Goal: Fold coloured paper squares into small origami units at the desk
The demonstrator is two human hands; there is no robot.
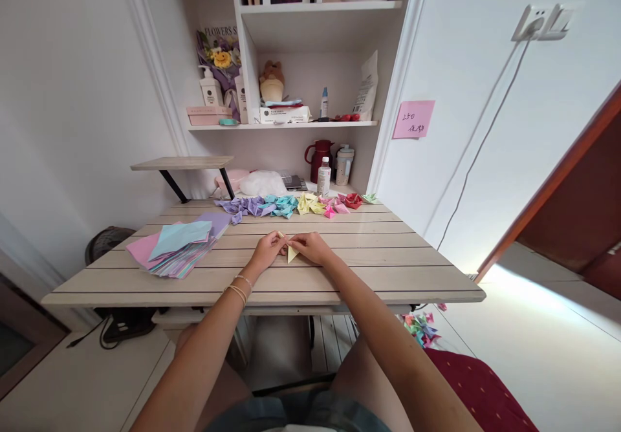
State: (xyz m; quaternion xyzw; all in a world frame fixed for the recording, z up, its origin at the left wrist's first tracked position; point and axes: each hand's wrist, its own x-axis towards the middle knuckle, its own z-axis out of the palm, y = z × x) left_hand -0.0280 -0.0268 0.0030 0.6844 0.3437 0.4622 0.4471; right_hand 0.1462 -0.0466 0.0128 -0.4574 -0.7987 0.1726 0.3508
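A small piece of folded yellow paper (pixel 292 254) is held between both hands over the middle of the desk. My left hand (pixel 270 249) pinches its left side, fingers closed, with a bit of yellow showing above the fingertips. From the right, my right hand (pixel 310 247) has its fingers closed on the paper's upper part, and a pointed yellow corner hangs below them. The fingertips of both hands nearly meet, and they hide part of the folds.
Loose coloured sheets (pixel 182 248) are stacked at the desk's left. Folded paper pieces in purple, blue, yellow (pixel 310 204), pink and red line the back edge. Behind them stand a bottle (pixel 324 176), a red jug (pixel 320 160) and a small raised shelf (pixel 182 163).
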